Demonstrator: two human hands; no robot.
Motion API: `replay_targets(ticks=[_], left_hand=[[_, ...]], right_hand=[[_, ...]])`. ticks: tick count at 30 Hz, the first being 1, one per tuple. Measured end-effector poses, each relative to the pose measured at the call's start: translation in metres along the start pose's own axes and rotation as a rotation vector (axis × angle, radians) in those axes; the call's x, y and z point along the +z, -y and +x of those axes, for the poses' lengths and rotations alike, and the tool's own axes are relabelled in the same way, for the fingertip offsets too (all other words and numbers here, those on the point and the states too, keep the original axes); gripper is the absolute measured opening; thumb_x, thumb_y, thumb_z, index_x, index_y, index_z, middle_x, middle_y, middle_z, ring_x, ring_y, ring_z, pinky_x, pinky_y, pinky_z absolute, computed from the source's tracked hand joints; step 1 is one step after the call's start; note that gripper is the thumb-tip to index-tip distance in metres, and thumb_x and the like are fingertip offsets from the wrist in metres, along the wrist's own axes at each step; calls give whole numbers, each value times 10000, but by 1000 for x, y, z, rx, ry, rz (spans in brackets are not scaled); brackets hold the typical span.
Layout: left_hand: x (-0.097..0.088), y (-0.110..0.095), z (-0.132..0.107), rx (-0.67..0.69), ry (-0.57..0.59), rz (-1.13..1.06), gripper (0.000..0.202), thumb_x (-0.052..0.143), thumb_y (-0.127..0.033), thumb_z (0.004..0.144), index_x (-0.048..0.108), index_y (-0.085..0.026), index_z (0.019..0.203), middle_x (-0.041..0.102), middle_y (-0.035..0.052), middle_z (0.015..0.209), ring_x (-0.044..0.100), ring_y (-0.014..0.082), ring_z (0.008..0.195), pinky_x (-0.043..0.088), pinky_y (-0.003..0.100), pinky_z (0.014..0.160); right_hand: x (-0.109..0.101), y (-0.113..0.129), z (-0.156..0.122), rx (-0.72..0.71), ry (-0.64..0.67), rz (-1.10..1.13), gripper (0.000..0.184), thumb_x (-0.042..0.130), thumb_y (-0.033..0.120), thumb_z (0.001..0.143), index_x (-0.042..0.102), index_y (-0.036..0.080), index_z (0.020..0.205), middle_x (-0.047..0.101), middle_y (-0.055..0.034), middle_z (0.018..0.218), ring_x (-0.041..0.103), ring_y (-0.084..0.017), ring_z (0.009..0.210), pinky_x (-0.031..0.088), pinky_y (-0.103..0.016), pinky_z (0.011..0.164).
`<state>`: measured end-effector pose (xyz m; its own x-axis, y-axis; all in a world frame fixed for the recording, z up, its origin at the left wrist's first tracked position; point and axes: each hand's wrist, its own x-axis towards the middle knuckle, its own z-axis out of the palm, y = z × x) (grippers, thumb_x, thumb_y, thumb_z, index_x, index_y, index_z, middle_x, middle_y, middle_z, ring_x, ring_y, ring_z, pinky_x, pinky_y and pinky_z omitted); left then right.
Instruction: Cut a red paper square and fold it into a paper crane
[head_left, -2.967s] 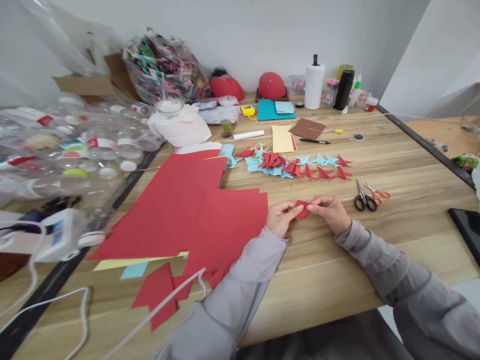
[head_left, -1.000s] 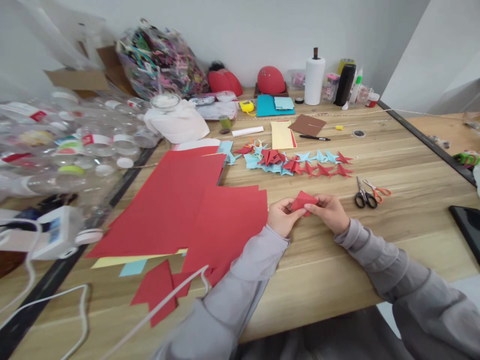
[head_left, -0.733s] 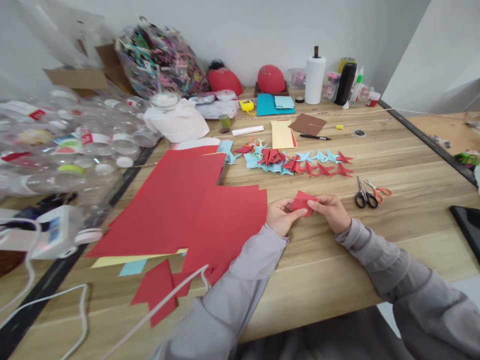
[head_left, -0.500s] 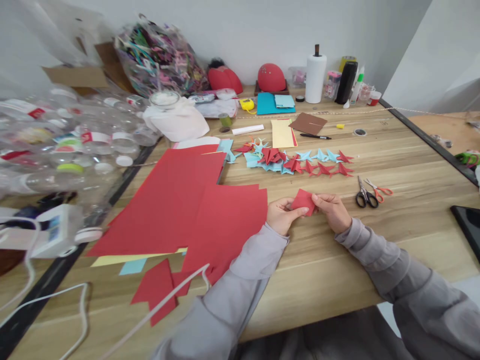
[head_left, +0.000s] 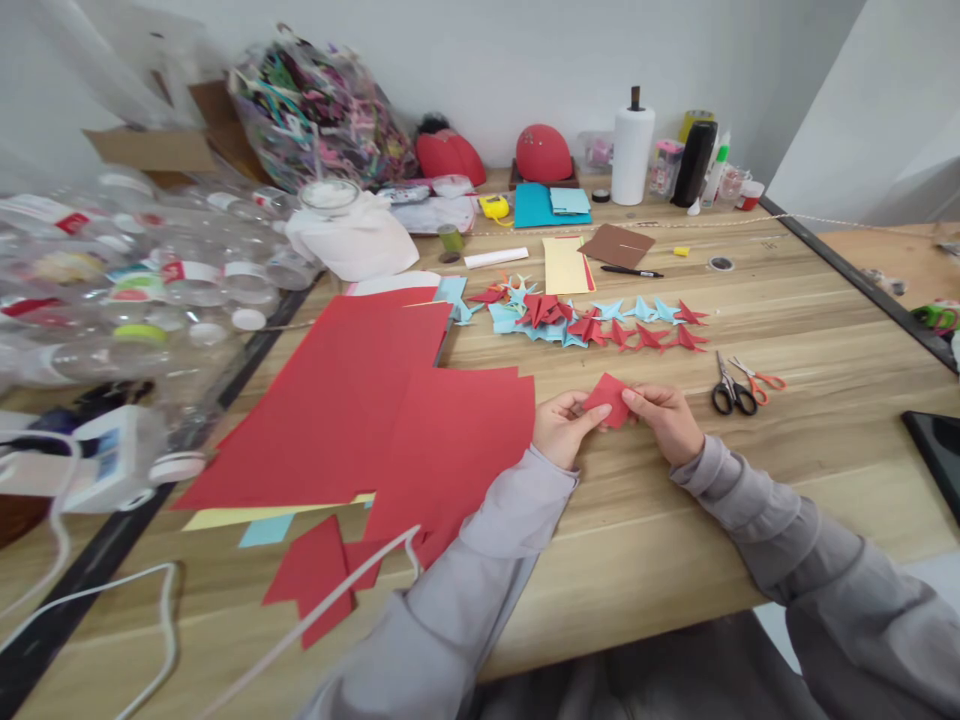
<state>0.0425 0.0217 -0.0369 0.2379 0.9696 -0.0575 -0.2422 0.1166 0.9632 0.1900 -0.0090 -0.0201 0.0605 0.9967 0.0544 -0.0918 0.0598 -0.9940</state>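
Observation:
Between both hands, just above the table, is a small folded piece of red paper (head_left: 609, 394). My left hand (head_left: 562, 426) pinches its left side, thumb on top. The fingers of my right hand (head_left: 666, 416) are closed on its right edge. Behind the hands lie folded red paper cranes (head_left: 648, 338) and light blue ones (head_left: 641, 310), partly in a heap. Large red paper sheets (head_left: 337, 400) reach up to my left wrist. Black-handled scissors (head_left: 731, 392) and orange-handled scissors (head_left: 759, 378) lie right of my right hand.
Clear plastic bottles (head_left: 195, 290) crowd the left side. A white cable (head_left: 322, 610) crosses near my left sleeve, by loose red paper pieces (head_left: 311, 575). Further back are yellow paper (head_left: 562, 266), a black pen (head_left: 632, 272) and a white bottle (head_left: 632, 160). A dark tablet-like object (head_left: 934, 450) lies far right.
The red paper has turned slightly in my fingers, and one corner now points more upward. My left thumb has shifted a little up on it. Nothing else on the table has moved.

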Motion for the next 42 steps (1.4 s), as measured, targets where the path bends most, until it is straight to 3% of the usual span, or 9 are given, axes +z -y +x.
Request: replay_targets(ticks=[3, 8, 16, 22, 32, 42], left_hand=[[0, -1, 0, 71, -44, 39, 293, 817, -325, 538, 701, -134, 726, 687, 30, 616, 591, 115, 529, 463, 233, 533], [-1, -4, -2, 63, 9, 54, 265, 798, -357, 570, 700, -134, 673, 665, 25, 576, 572, 119, 512, 458, 248, 529], [-2, 2, 1, 142, -42, 48, 254, 732, -408, 656, 713, -155, 652, 666, 10, 604, 562, 108, 564, 453, 235, 575], [3, -10, -4, 198, -57, 188, 245, 735, -369, 638, 672, -149, 552, 636, 7, 545, 526, 102, 522, 423, 222, 524], [3, -7, -6, 128, 28, 186, 204, 728, -336, 649, 664, -143, 626, 587, -16, 536, 490, 83, 518, 397, 204, 526], [3, -4, -3, 86, -51, 92, 241, 759, -349, 603, 678, -135, 678, 626, -6, 582, 509, 85, 525, 409, 208, 538]], right_hand=[[2, 1, -1, -12, 43, 2, 312, 709, 441, 705, 647, 184, 539, 564, 15, 533, 457, -95, 527, 372, -250, 540], [4, -1, -2, -17, 102, 51, 187, 766, 378, 652, 719, 203, 699, 688, -11, 713, 585, -133, 660, 467, -278, 671], [2, -4, -1, -57, 120, 2, 227, 742, 370, 683, 665, 168, 615, 628, 4, 633, 530, -110, 611, 441, -258, 624], [2, -4, -1, -57, 106, -45, 278, 681, 399, 745, 640, 152, 625, 588, 11, 574, 491, -89, 544, 426, -239, 574], [-2, -7, -1, -69, 135, -117, 328, 668, 448, 749, 603, 148, 631, 558, 5, 603, 484, -97, 569, 393, -247, 568], [1, -1, -1, 25, 84, -29, 350, 682, 486, 717, 636, 149, 634, 599, 3, 552, 500, -89, 514, 404, -232, 534]])
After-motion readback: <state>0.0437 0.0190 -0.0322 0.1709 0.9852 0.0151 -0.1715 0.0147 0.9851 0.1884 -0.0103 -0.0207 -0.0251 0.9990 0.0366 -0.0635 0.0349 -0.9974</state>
